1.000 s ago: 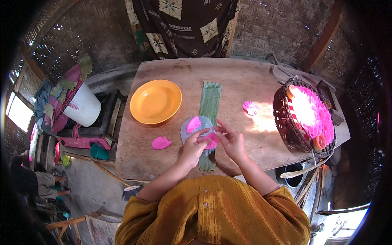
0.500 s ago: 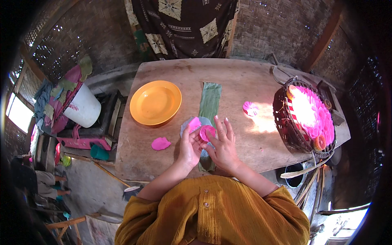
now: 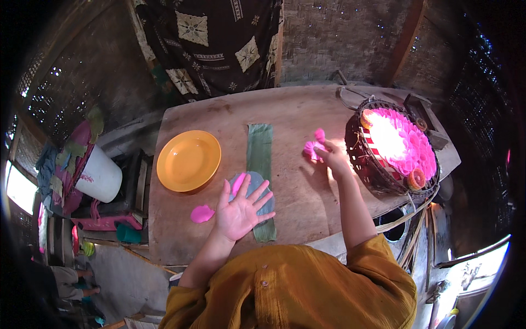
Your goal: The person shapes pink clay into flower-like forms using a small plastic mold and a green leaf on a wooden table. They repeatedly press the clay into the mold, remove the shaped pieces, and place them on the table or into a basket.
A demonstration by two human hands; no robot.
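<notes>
While I am watching the head view, the left hand (image 3: 239,210) is lying flat with fingers spread apart, pressing down on a round grey disc (image 3: 253,185) that is sitting across a long green leaf strip (image 3: 259,153) on the wooden table (image 3: 296,109). A pink piece (image 3: 238,183) is peeking out from under the hand on the disc, near the index finger. The right hand (image 3: 332,157) is reaching across toward the far right of the table, fingers pinched together on a small pink flower-shaped sweet (image 3: 314,147); a second pink bit is sitting just beyond it, touching or nearly so, I cannot tell which. A woven basket (image 3: 366,171) is standing just beside that hand, filled with more pink flower shapes (image 3: 408,148) glaring in bright sun. An empty orange plate (image 3: 188,160) is resting left of the leaf strip. A flat pink blob (image 3: 202,213) is lying on the table near the left wrist, apart from the disc. Off the table's left edge a white bucket (image 3: 101,176) is standing among coloured cloths. A patterned dark cloth (image 3: 211,38) is hanging behind the table's far edge
</notes>
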